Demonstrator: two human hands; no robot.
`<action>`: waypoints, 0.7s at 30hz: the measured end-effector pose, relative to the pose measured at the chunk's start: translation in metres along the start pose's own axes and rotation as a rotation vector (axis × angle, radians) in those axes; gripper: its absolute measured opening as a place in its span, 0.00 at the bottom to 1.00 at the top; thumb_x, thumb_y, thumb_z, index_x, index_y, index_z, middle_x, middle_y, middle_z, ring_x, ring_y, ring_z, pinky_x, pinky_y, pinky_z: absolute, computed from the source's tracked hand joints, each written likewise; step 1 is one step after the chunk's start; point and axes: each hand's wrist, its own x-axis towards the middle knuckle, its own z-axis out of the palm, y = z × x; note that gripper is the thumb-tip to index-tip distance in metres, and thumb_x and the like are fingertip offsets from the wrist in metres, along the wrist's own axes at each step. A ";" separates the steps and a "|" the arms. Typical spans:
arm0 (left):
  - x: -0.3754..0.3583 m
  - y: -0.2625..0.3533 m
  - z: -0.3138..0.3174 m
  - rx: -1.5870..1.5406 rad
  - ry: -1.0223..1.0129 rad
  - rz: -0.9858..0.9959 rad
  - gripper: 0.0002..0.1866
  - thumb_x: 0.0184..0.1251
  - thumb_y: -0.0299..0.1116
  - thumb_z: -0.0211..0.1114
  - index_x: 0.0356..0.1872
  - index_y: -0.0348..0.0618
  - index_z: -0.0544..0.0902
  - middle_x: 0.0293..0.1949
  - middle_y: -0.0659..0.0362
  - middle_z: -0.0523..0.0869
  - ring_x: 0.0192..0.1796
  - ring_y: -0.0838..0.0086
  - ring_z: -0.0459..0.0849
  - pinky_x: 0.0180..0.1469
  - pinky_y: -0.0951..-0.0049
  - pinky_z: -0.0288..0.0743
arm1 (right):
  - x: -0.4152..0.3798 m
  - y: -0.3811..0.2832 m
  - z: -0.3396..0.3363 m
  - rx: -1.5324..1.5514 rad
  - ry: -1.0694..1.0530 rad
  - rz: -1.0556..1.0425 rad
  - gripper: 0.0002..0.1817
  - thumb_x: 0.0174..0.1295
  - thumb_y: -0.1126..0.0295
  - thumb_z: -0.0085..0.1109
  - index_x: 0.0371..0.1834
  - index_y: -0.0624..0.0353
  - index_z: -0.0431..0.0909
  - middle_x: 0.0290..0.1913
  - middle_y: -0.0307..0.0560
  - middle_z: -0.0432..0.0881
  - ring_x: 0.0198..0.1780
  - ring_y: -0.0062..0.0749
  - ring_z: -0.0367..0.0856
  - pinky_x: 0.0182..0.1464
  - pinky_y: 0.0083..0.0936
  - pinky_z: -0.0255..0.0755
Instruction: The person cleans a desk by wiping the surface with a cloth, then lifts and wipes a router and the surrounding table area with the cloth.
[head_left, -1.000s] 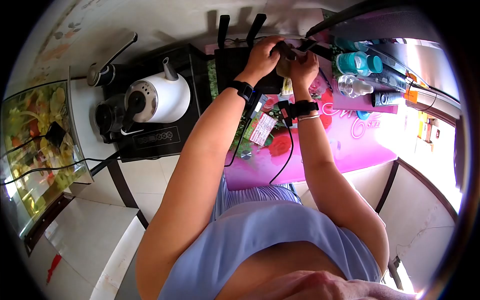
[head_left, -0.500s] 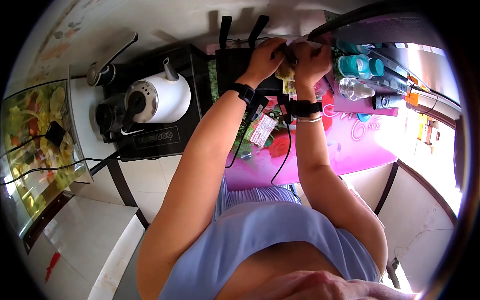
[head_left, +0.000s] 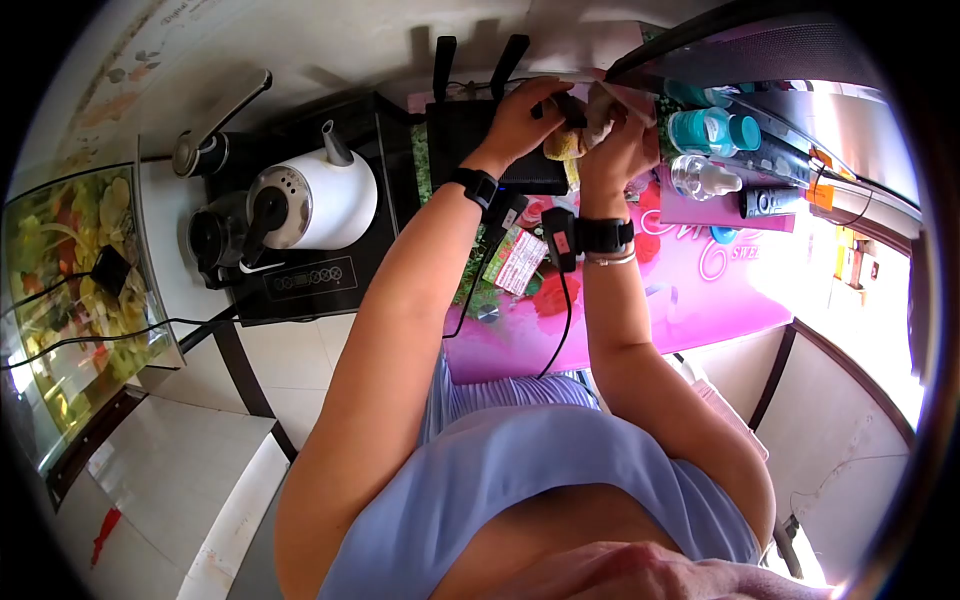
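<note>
My left hand (head_left: 522, 118) is closed on a small dark object (head_left: 568, 108) above the black router (head_left: 460, 135). Close beside it, my right hand (head_left: 618, 150) grips a pale, crumpled thing (head_left: 600, 112) that looks like cloth or a wrapper. Between both hands is a small yellow-brown item (head_left: 566, 146), partly hidden by the fingers. A red and white printed packet (head_left: 520, 260) lies below them on the pink floral table cover (head_left: 640, 300).
A white kettle (head_left: 325, 205) stands on a black cooktop (head_left: 310, 278) at the left. Teal-capped bottle (head_left: 705, 132), clear bottle (head_left: 700, 177) and dark tube (head_left: 765, 203) lie at the right. Black cables hang from my wrist straps.
My left hand has shifted slightly left and my right hand has turned. More of the pale crumpled thing and the yellow-brown item now shows between them.
</note>
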 end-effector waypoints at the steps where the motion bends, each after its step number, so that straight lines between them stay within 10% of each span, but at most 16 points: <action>1: 0.000 -0.002 -0.002 -0.005 -0.033 0.012 0.19 0.63 0.26 0.60 0.56 0.45 0.79 0.55 0.52 0.80 0.58 0.64 0.79 0.59 0.68 0.71 | -0.008 -0.005 -0.002 0.001 0.000 0.001 0.12 0.64 0.70 0.54 0.43 0.70 0.78 0.42 0.44 0.82 0.40 0.28 0.77 0.45 0.24 0.71; 7: 0.003 0.002 -0.008 0.012 -0.095 -0.017 0.17 0.63 0.29 0.62 0.54 0.44 0.79 0.53 0.52 0.81 0.57 0.64 0.79 0.58 0.69 0.71 | -0.059 -0.041 -0.051 -0.546 -0.342 -0.517 0.13 0.68 0.71 0.47 0.49 0.69 0.74 0.43 0.50 0.81 0.41 0.28 0.79 0.45 0.25 0.73; 11: 0.011 0.011 -0.003 0.163 -0.050 -0.092 0.15 0.66 0.35 0.63 0.50 0.42 0.81 0.45 0.53 0.85 0.48 0.62 0.84 0.50 0.71 0.75 | -0.060 -0.044 -0.059 -1.158 -0.650 -0.267 0.28 0.51 0.76 0.52 0.60 0.54 0.73 0.28 0.53 0.81 0.28 0.47 0.80 0.36 0.33 0.76; 16: 0.024 0.005 0.008 0.200 0.105 -0.136 0.17 0.67 0.45 0.62 0.37 0.39 0.82 0.26 0.49 0.83 0.30 0.56 0.84 0.33 0.63 0.74 | -0.054 -0.020 -0.074 -1.585 -0.801 -0.204 0.30 0.53 0.70 0.50 0.65 0.45 0.71 0.33 0.57 0.83 0.35 0.52 0.82 0.34 0.42 0.76; 21: 0.034 -0.003 0.013 0.220 0.156 -0.131 0.18 0.68 0.46 0.61 0.38 0.39 0.82 0.27 0.49 0.84 0.33 0.54 0.84 0.35 0.62 0.75 | -0.051 -0.011 -0.091 -1.561 -0.817 -0.335 0.29 0.52 0.67 0.55 0.63 0.45 0.72 0.31 0.55 0.82 0.31 0.48 0.83 0.34 0.41 0.77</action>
